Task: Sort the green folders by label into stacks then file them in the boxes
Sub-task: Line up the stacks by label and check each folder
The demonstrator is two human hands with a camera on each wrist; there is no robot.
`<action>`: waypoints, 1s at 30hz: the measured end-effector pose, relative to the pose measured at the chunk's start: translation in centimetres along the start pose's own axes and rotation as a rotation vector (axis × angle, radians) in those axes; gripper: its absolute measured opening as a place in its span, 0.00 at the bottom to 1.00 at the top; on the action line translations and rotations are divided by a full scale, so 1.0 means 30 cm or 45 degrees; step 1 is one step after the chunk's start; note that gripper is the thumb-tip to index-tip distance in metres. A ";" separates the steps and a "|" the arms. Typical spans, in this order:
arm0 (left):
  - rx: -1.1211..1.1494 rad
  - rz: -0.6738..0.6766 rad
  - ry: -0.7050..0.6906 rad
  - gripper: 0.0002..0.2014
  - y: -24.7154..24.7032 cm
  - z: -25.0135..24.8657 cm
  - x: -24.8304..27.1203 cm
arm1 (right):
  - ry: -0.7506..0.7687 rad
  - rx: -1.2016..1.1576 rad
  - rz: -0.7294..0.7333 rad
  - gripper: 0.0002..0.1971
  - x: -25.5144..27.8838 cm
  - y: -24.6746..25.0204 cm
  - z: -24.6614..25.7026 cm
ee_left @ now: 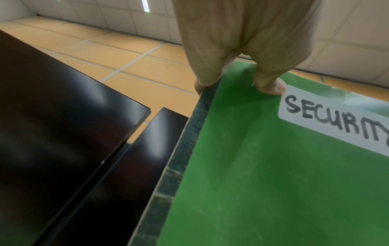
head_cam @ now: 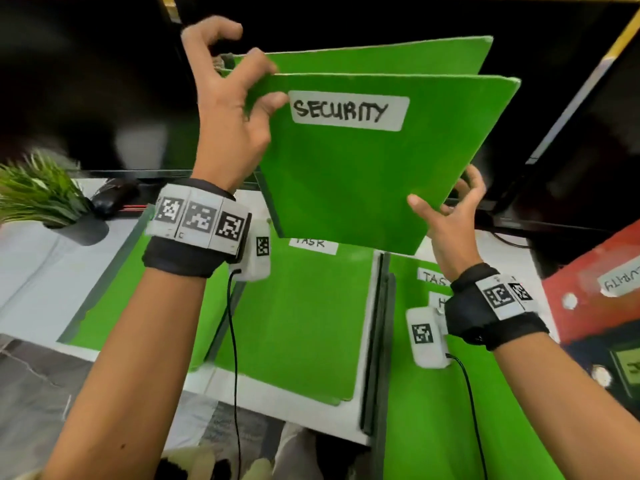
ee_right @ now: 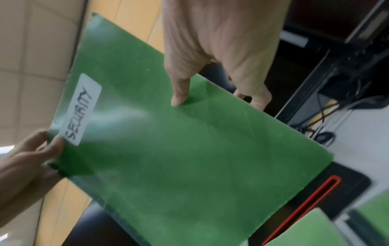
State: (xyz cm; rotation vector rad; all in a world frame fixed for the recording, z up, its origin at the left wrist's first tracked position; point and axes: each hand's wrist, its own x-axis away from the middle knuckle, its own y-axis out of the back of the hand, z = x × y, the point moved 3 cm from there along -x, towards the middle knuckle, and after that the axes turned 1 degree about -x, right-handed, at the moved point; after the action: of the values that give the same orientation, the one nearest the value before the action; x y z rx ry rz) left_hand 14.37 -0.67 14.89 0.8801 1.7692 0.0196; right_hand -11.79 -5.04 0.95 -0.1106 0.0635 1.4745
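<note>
Nearest, both forearms reach forward over the desk (head_cam: pixel 31 271), where green folders lie flat: one stack (head_cam: pixel 298 323) under the left wrist with a label reading TASK, another stack (head_cam: pixel 450 410) to its right under the right wrist, the two parted by a dark spine edge. Their near edges overhang or meet the white desk front. A red box (head_cam: pixel 588 299) tilts at the far right, its label upside down.

Above these, lifted clear of the stacks, is the green folder (head_cam: pixel 363 174) labelled SECURITY (head_cam: pixel 349 110), held tilted with a second green leaf or folder behind it. The right hand (head_cam: pixel 450 216) takes its lower right edge, thumb on the front face and fingers (ee_right: pixel 256 98) curled behind. The left hand (head_cam: pixel 228 126) pinches the upper left corner beside the label, thumb (ee_left: pixel 271 86) on the front, fingers wrapped over the spine edge, wrist raised high.

Beyond, dark monitors (head_cam: pixel 588 133) stand close behind the folder; a potted plant (head_cam: pixel 38 195) and a mouse (head_cam: pixel 110 199) sit far left.
</note>
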 end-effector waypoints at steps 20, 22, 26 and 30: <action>-0.154 0.521 1.437 0.44 0.212 0.908 0.471 | -0.879 0.046 0.464 0.27 0.372 -0.792 -0.305; -0.296 0.628 1.478 0.46 0.216 0.961 0.518 | -0.964 0.101 0.524 0.27 0.408 -0.845 -0.344; -0.568 0.838 1.457 0.46 0.193 1.026 0.547 | -1.117 0.153 0.560 0.36 0.450 -0.955 -0.394; -0.653 0.931 1.438 0.46 0.177 1.073 0.558 | -1.110 0.310 0.667 0.39 0.451 -1.024 -0.398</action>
State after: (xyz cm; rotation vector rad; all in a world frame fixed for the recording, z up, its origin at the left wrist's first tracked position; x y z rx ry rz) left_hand 41.98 -0.13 -9.22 1.1637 2.1148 1.6395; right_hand 20.39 4.15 -11.31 0.7992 -0.4653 1.9055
